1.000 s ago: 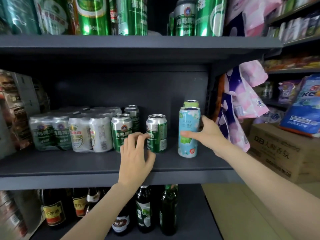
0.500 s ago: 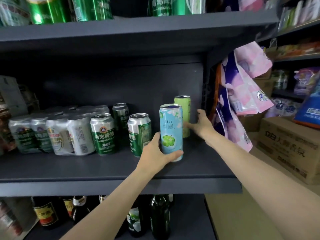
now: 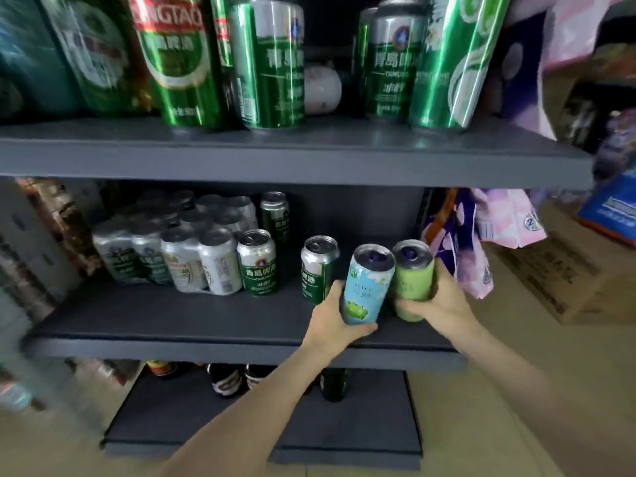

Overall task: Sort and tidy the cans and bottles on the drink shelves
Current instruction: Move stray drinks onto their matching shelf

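The left hand (image 3: 332, 320) is gripping a slim pale blue can (image 3: 367, 284), fingers curled round its lower half, and the right hand (image 3: 438, 299) is gripping a slim light green can (image 3: 412, 280) the same way. Both cans are tilting slightly and touching each other near their tops, at the front right of the middle shelf (image 3: 165, 318); whether their bases are resting on the shelf cannot be told.

Just left of the blue can a green and silver beer can (image 3: 316, 266) is standing upright, partly hidden by the left hand. Further left a second beer can (image 3: 258, 265) is standing beside a shrink-wrapped pack of cans (image 3: 179, 249), with a darker green can (image 3: 274, 215) behind them. The pack is holding several rows of silver-topped cans, though blur is making the count unclear.

The top shelf (image 3: 292, 160) is carrying tall green beer cans (image 3: 268, 63), their tops cut off by the frame. On the bottom shelf (image 3: 371, 418) dark bottles (image 3: 225, 380) are showing only in part, hidden under the middle shelf. Pink and purple packets (image 3: 461, 242) are hanging to the right, and a cardboard box (image 3: 564, 277) is sitting beyond, blurred.
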### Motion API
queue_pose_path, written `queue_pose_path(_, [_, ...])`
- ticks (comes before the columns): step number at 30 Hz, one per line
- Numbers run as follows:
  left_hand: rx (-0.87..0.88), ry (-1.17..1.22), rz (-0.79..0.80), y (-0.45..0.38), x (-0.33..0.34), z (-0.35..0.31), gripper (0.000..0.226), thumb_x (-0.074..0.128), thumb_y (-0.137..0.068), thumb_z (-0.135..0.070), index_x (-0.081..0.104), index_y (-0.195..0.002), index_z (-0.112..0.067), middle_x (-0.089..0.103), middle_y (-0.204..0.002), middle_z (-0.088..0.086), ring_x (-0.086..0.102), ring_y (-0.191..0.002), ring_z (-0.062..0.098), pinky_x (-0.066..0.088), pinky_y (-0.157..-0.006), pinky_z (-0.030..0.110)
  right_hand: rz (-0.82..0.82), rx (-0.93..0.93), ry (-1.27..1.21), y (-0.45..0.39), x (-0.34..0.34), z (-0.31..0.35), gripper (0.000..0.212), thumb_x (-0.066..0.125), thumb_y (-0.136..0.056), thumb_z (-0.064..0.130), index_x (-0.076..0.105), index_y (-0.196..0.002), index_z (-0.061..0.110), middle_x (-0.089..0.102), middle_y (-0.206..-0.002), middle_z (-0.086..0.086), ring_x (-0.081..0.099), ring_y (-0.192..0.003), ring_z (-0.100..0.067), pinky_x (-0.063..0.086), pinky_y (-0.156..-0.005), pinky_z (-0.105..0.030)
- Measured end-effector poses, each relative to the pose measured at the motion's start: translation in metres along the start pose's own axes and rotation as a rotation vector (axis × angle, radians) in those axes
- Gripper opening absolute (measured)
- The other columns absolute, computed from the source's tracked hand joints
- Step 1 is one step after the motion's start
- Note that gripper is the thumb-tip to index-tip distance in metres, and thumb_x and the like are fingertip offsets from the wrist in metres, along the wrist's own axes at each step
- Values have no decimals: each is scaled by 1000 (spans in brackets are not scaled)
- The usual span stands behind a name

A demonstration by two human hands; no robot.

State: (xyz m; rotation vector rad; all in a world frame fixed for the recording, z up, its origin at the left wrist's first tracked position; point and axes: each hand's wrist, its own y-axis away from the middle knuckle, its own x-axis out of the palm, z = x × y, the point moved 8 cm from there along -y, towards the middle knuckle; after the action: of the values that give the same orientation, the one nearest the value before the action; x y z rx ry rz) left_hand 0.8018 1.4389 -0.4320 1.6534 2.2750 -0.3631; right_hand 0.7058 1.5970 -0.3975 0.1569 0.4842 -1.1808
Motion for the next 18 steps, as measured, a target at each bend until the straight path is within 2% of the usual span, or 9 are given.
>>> queue_pose_path(2, [-34,-22,110,31,-21,-14,70,81,-68,-19,39,-122,-34,61,-108,-13,58,-101,3,44,-80,7,91,26,30,33,-2,24,61,85,-59,7,48,-103,27,64,-96,5,59,-90,-13,47,-83,-27])
queue_pose_path(4, [-87,-50,213,65,-51,-34,74,82,-67,-22,34,-118,-47,61,-112,-15,57,-106,4,46,-91,17,215,41,76,62,0,62,58,85,-60,7,47,-95,33,63,-87,14,59,-83,-5,45,-75,-16])
queue_pose_path(5, [-118,-32,248,82,-69,-47,71,83,-63,-27,37,-114,-47,62,-112,-16,58,-107,5,46,-95,23,276,25,119,73,0,86,59,86,-58,11,47,-95,36,64,-86,16,58,-81,-1,44,-73,-12])
queue_pose_path(7, [-170,48,275,110,-111,-83,66,83,-57,-34,46,-110,-45,67,-107,-15,61,-106,6,49,-94,28,397,-27,164,90,0,142,62,85,-56,17,48,-101,40,62,-93,24,58,-84,3,42,-74,-9])
queue_pose_path(9, [-197,84,249,128,-161,-129,63,83,-55,-35,52,-110,-37,69,-105,-11,63,-104,9,50,-93,30,455,-73,146,97,-9,214,68,86,-59,11,48,-107,40,60,-99,29,57,-90,5,42,-77,-10])
queue_pose_path(12, [-171,106,192,143,-238,-208,70,84,-54,-31,54,-115,-16,69,-108,-3,64,-104,13,51,-92,31,445,-160,115,95,-31,338,70,86,-62,7,45,-105,43,57,-95,42,53,-90,20,39,-76,-1])
queue_pose_path(14, [-124,106,152,147,-292,-267,70,85,-54,-26,53,-114,-13,69,-107,-3,65,-100,8,52,-86,23,400,-237,100,91,-50,433,69,85,-63,9,44,-104,46,60,-93,40,52,-90,23,37,-76,2])
queue_pose_path(16, [-54,83,129,154,-343,-325,62,85,-62,-8,52,-115,-9,68,-105,-4,65,-94,2,51,-80,17,350,-323,109,91,-66,523,70,85,-62,10,43,-105,47,57,-97,36,51,-94,24,37,-78,1])
queue_pose_path(18, [17,43,82,158,-393,-380,60,82,-63,-4,52,-115,-7,69,-103,-5,66,-93,3,50,-78,16,292,-408,64,92,-79,604,71,84,-63,12,42,-108,46,54,-101,38,50,-96,24,37,-79,1])
